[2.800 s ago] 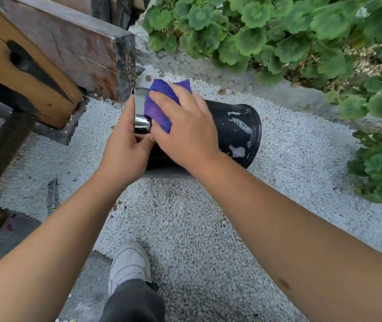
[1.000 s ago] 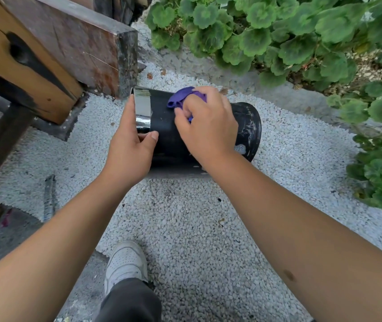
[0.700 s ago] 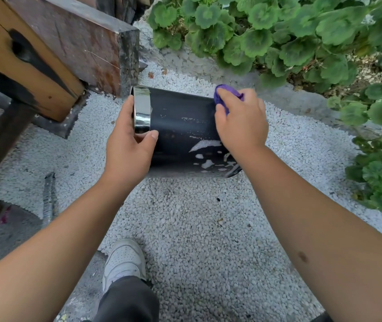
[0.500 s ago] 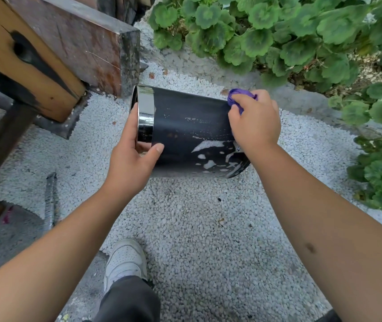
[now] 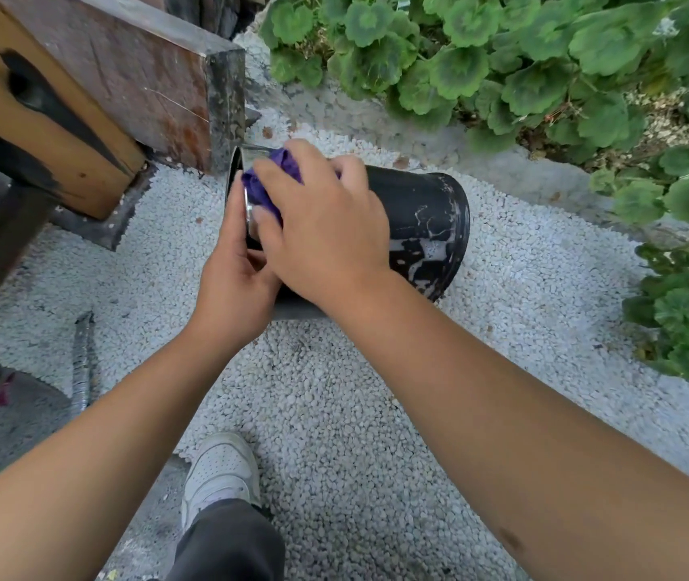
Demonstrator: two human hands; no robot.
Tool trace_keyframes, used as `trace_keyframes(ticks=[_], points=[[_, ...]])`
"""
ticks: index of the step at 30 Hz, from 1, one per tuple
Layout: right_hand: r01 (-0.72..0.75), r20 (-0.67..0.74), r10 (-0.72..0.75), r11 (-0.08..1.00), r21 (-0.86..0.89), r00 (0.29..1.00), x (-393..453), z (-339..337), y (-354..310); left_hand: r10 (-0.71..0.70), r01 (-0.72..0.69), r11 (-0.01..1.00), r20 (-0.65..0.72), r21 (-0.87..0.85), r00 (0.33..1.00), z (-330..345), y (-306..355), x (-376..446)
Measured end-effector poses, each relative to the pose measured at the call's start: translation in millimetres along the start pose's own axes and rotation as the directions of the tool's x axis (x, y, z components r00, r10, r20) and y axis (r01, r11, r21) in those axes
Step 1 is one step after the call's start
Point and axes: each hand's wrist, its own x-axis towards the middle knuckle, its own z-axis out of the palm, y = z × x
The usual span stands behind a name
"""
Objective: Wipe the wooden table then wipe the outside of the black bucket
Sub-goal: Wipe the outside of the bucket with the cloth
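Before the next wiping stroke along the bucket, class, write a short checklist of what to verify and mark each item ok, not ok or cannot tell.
1. Black bucket lying on its side on the gravel: ok.
2. Left hand gripping the shiny rim end to steady it: ok.
3. Purple cloth bunched under the right hand, on the bucket: ok.
4. Outside clean: not ok, pale smears near the base.
5. Underside clean: cannot tell, hidden.
6. Wooden table beside the rim end, apart from the hands: ok.
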Motion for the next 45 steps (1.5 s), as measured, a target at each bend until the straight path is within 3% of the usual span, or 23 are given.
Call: trace_keyframes(ticks=[6,15,23,27,33,37,41,45], points=[[-0.045,-0.034,0.044,0.998,-0.047,0.998,-13.9,16.8,34.5,-0.061,0.061,0.997,-0.005,-0.051,0.998,-1.7,5.1,5.5],[-0.381,-0.069,0.375,0.919,-0.104,0.924,-24.1,22.5,121.7,-0.055,0.057,0.996,0.024,-0.074,0.998,3.8,12.9,7.9],[-0.449,-0.047,0.447,0.891,-0.063,0.893,-29.6,20.7,137.6,-0.011,0.012,0.986,0.013,-0.165,1.0,7.8,4.0,-5.7],[-0.442,0.009,0.443,0.895,-0.064,0.897,-26.5,15.6,144.3,-0.031,0.037,0.996,0.075,-0.08,0.997,8.1,2.6,-4.7],[-0.479,-0.032,0.51,0.826,0.298,0.859,10.2,-12.3,126.3,-0.026,0.048,0.969,0.093,-0.241,0.995,-6.1,27.2,9.6],[-0.343,-0.097,0.446,0.793,0.503,0.89,23.0,-18.1,63.1,-0.019,0.052,0.946,0.106,-0.32,0.994,-8.8,40.6,16.6],[-0.123,-0.171,0.177,0.951,0.284,0.969,0.7,-1.9,6.1,0.054,-0.028,0.975,0.11,-0.222,0.992,2.8,47.0,15.2],[-0.14,-0.135,0.159,0.98,0.139,0.978,-9.8,13.9,18.4,0.036,-0.011,0.974,0.109,-0.225,0.993,0.9,36.2,15.3]])
